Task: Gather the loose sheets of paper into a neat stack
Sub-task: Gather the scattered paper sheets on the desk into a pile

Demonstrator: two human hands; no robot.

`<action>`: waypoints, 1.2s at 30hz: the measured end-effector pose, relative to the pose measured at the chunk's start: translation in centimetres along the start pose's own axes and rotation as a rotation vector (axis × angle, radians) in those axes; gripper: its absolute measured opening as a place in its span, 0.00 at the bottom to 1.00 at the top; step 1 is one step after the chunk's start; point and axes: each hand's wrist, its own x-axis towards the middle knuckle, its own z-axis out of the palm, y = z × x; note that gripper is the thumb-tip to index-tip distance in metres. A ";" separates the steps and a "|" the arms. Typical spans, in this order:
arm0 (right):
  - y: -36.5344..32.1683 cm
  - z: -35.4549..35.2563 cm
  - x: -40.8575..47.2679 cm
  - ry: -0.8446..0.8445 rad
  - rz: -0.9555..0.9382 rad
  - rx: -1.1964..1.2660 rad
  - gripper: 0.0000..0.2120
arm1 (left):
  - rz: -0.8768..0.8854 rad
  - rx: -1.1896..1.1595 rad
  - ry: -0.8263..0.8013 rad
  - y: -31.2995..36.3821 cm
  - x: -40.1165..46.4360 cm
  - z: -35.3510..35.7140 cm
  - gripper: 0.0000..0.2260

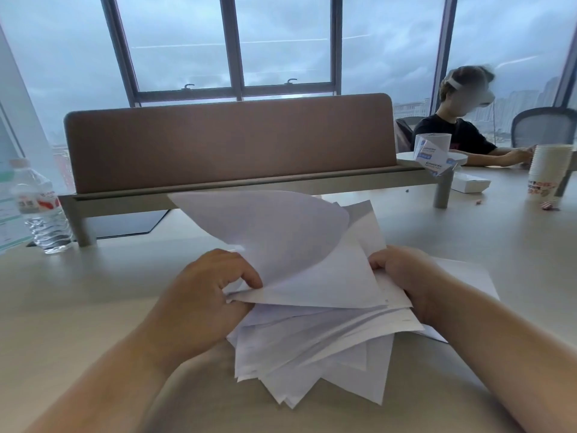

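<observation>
A pale table [78, 292] fills the lower part of the view and runs back to tall windows with a grey sky behind them. Across its far side stands a brown divider panel [231, 142] set on a grey rail with short legs. At the far right another person [459, 132] in a dark shirt sits at the same table, beside a grey mesh chair [543, 126].

In the middle of the table, near the viewer, lies the pile of white sheets [312, 339]. It is untidy: corners fan out at many angles toward the near edge, and one sheet juts out flat to the right under the forearm. The uppermost sheet [274, 232] is lifted and curls up and back toward the divider.

The left hand [203, 295] grips the left edge of the pile, thumb on top and fingers curled around the paper. The right hand [402, 273] is closed on the right edge of the pile in the same way, fingers tucked under the sheets.

At the left edge stands a clear water bottle [40, 207] with a red and white label. At the right a stack of paper cups [546, 170] stands upright, with a flat white box [471, 182] just left of it and small wrappers near its foot
</observation>
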 end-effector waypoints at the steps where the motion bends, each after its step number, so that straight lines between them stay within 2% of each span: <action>1: 0.0 0.0 -0.1 0.014 0.010 0.011 0.08 | -0.012 0.042 -0.064 -0.5 0.0 -0.1 0.16; 6: -0.1 0.1 -0.2 0.041 0.044 0.022 0.04 | -0.105 0.062 -0.235 -2.2 0.3 -0.3 0.27; 11: 0.1 0.0 0.1 0.033 0.066 -0.007 0.07 | -0.053 0.018 -0.389 -2.9 0.2 0.8 0.23; 17: 0.4 0.1 0.6 -0.039 0.028 -0.039 0.08 | -0.095 -0.109 -0.382 -2.6 0.1 1.4 0.18; 21: 0.8 0.2 0.8 -0.135 -0.001 -0.051 0.09 | -0.065 -0.167 -0.442 -1.5 -0.2 1.9 0.18; 25: 1.2 0.1 1.1 -0.134 -0.038 -0.135 0.10 | -0.097 -0.220 -0.477 -1.2 -0.4 1.8 0.16; 27: 1.2 0.0 1.2 -0.108 -0.072 -0.160 0.11 | -0.157 -0.242 -0.431 -1.1 -0.3 1.4 0.16; 29: 1.2 -0.1 1.4 -0.073 -0.109 -0.149 0.12 | -0.292 -0.210 -0.277 -1.8 0.2 1.0 0.18; 31: 0.9 -0.2 1.6 -0.040 -0.128 -0.097 0.13 | -0.446 -0.044 -0.113 -3.2 0.6 0.7 0.16; 32: 0.8 -0.3 1.6 -0.023 -0.135 -0.062 0.12 | -0.528 0.074 -0.082 -4.0 0.7 0.4 0.16; 34: 0.4 -0.4 1.6 0.010 -0.134 0.029 0.12 | -0.652 0.289 -0.133 -4.8 0.8 0.0 0.33; 36: 0.1 -0.5 1.6 0.021 -0.112 0.149 0.13 | -0.713 0.343 -0.225 -4.9 0.6 0.1 0.47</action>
